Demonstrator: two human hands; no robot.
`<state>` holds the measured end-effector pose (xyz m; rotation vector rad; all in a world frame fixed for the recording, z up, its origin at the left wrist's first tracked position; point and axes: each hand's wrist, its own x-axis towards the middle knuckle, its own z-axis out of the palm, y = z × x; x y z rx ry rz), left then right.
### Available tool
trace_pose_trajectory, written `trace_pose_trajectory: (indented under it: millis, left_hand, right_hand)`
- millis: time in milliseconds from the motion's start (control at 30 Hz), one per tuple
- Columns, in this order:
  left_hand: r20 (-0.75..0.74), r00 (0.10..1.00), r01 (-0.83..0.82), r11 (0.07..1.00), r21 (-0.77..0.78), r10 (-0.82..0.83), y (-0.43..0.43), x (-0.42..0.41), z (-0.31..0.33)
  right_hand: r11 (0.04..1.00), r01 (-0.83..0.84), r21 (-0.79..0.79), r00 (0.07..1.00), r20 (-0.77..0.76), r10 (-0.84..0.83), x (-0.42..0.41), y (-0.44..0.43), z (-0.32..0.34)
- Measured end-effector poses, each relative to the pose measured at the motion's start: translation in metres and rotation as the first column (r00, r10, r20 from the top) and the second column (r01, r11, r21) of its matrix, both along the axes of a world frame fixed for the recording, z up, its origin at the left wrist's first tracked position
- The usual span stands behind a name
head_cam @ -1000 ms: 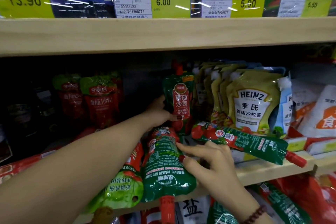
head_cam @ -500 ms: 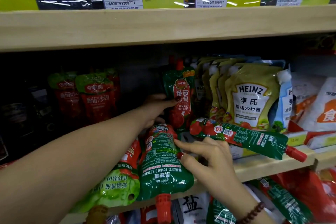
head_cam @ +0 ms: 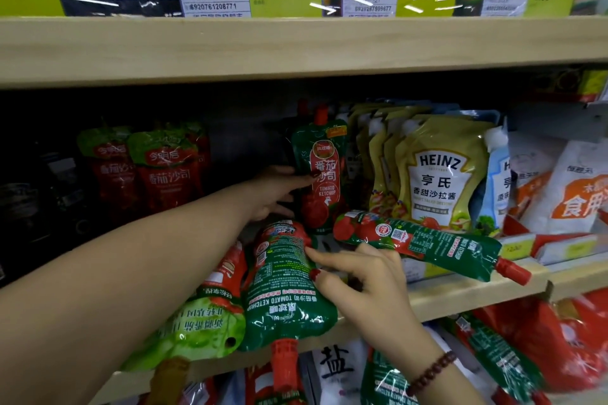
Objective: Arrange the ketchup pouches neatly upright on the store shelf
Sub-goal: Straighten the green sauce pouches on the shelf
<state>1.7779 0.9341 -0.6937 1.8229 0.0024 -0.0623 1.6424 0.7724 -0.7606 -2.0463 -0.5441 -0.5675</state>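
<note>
A green and red ketchup pouch (head_cam: 320, 174) stands upright at the back of the middle shelf, and my left hand (head_cam: 278, 189) holds its left edge with thumb and fingers. A second green pouch (head_cam: 284, 289) lies flat, cap pointing off the shelf's front edge. My right hand (head_cam: 358, 276) rests its fingertips on that pouch's right side, fingers spread. A third green pouch (head_cam: 424, 245) lies on its side to the right, red cap pointing right. A light green pouch (head_cam: 200, 319) lies flat to the left of the second one.
Yellow Heinz pouches (head_cam: 437, 174) stand in a row right of the upright pouch. Red pouches (head_cam: 164, 168) stand at the back left. White bags (head_cam: 579, 187) fill the far right. The wooden shelf board (head_cam: 460, 293) has price tags above and more pouches below.
My left hand slid up the upright pouch's left edge and its thumb now lies across the front. My right hand stayed on the flat pouch. The camera tilted slightly.
</note>
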Motion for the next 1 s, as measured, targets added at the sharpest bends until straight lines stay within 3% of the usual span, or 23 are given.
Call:
trace_pose_trajectory:
  millis: [167,367,533,700,933,1000]
  left_hand:
    - [0.029,1.000,-0.008,0.998,0.069,0.006,0.021,-0.022,0.018]
    - [0.015,1.000,-0.005,0.999,-0.035,0.005,0.039,-0.075,0.025]
    - [0.086,0.996,-0.012,0.991,-0.130,0.023,0.046,-0.123,0.032]
    - [0.141,0.990,0.034,0.982,-0.186,-0.008,0.053,-0.158,0.037]
    - [0.168,0.985,-0.011,0.977,-0.211,0.048,0.065,-0.184,0.038]
    - [0.166,0.984,-0.027,0.974,-0.223,0.065,0.067,-0.190,0.039]
  right_hand:
    - [1.000,0.003,-0.011,1.000,-0.028,-0.003,0.000,-0.001,0.003]
    - [0.997,-0.010,-0.080,0.995,-0.100,0.002,-0.003,-0.004,0.009]
    - [0.991,-0.053,-0.122,0.990,-0.138,0.036,-0.014,-0.003,0.021]
    - [0.992,-0.126,-0.017,0.988,-0.094,0.123,-0.031,-0.008,0.034]
    - [0.918,-0.292,-0.269,0.950,-0.191,0.247,-0.049,-0.011,0.037]
    - [0.910,-0.292,-0.296,0.954,-0.159,0.255,-0.049,-0.006,0.037]
